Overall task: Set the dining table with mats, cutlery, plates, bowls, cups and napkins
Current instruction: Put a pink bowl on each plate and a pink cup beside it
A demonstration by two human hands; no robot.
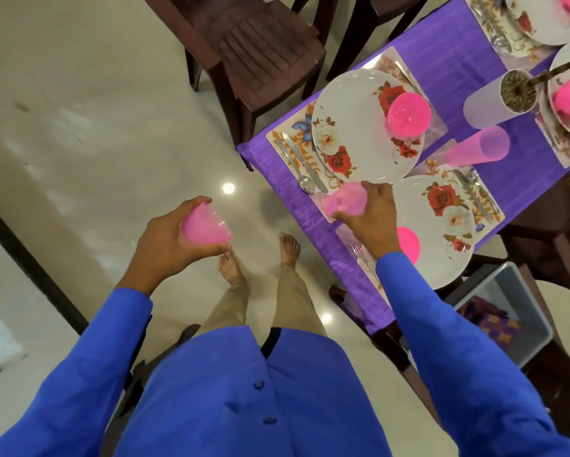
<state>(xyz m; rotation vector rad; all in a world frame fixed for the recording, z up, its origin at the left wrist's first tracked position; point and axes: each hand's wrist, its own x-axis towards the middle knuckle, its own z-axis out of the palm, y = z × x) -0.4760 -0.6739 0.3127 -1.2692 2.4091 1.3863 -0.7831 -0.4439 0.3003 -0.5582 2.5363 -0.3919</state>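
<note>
My left hand (pixel 164 245) grips a pink plastic cup (pixel 207 225) over the floor, left of the table. My right hand (pixel 371 216) holds a second pink cup (pixel 344 201) at the table's near edge, between two floral mats. A white flowered plate (pixel 352 127) carries a pink bowl (pixel 408 114) on the far mat (pixel 290 135), with a knife and spoon (pixel 305 169) beside it. The nearer plate (pixel 448 219) holds another pink bowl (pixel 409 244), partly hidden by my wrist. A third pink cup (pixel 478 150) stands on the purple tablecloth (pixel 458 70).
A dark wooden chair (pixel 253 51) stands at the table's far side. A frosted pot with a plant (pixel 501 100) sits mid-table, with more set places at the top right. A grey bin (pixel 508 311) lies under the table on the right. My bare feet are on the tiled floor (pixel 95 110).
</note>
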